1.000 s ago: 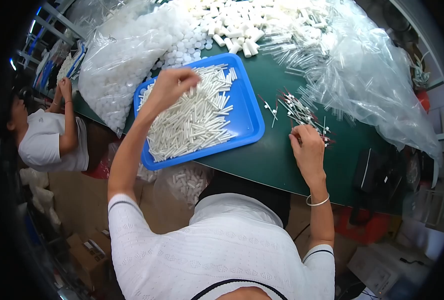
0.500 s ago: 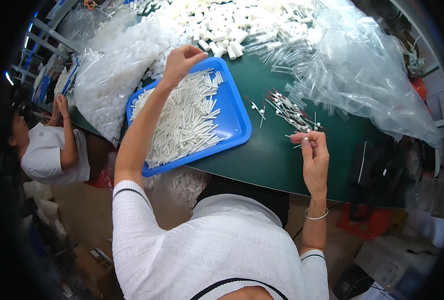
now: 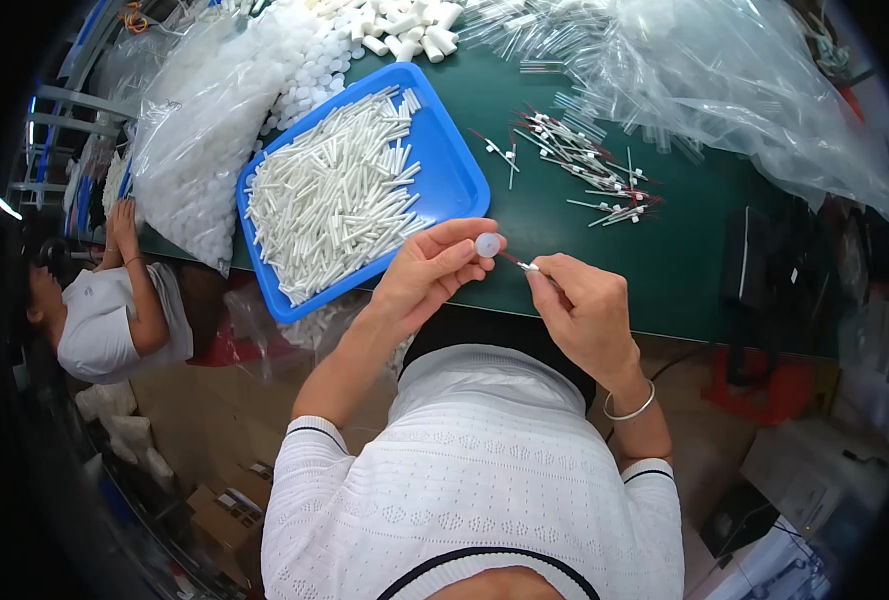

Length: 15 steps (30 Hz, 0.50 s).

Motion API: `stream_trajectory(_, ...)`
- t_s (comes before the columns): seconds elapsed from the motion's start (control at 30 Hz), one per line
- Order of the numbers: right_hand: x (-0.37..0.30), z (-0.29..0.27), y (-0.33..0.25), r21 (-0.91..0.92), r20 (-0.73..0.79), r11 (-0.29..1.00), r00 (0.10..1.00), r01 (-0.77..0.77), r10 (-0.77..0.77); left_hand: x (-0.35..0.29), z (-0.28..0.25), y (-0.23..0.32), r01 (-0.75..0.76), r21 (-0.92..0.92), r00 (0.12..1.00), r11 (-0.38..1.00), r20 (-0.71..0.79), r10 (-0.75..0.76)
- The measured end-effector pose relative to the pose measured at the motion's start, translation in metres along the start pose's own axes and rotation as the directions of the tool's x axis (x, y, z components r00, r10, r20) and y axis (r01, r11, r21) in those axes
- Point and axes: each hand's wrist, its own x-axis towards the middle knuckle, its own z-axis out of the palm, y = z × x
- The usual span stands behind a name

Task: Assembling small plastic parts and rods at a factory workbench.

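My left hand [image 3: 433, 272] pinches a small round white plastic cap [image 3: 488, 245] between thumb and fingers. Close by on the right, my right hand [image 3: 583, 302] grips a thin stick-like piece with a white collar [image 3: 531, 267] and a dark red tip. That tip points at the cap; whether the two touch I cannot tell. Beyond the hands, a pile of similar thin pieces [image 3: 575, 150] with white collars and red ends lies on the green table [image 3: 525, 215]. A blue tray [image 3: 455, 165] full of short white rods [image 3: 335, 190] stands behind my left hand.
A clear bag of white round caps [image 3: 190, 150] lies left of the tray. White cylinders [image 3: 415, 30] and clear tubes [image 3: 525, 25] are heaped at the back. Clear plastic sheeting [image 3: 725, 90] covers the back right. A co-worker [image 3: 115, 310] sits at far left.
My left hand has come back from the far side of the tray and now holds a round cap. My right hand has moved left and nearer me with a thin piece. The view has shifted.
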Motion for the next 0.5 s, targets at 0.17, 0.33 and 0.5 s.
stream_trajectory(0.17,-0.0023,0.0018,-0.0035,-0.056,-0.022,0.998,0.999,0.031,-0.033,-0.0062,0.0064,-0.0054,-0.103,0.182,0.994,0.978,-0.021,0.108)
stream_trajectory(0.33,-0.0019,0.005,-0.0072,-0.031,-0.008,0.998,0.999,0.045,-0.045,-0.0086,0.0083,-0.0071,-0.21,0.304,0.974,0.929,-0.017,0.226)
stream_trajectory(0.5,-0.0021,0.006,-0.0054,-0.027,0.015,0.999,0.999,0.034,-0.034,-0.0081,0.0045,-0.0049,-0.178,0.275,0.979,0.945,-0.043,0.198)
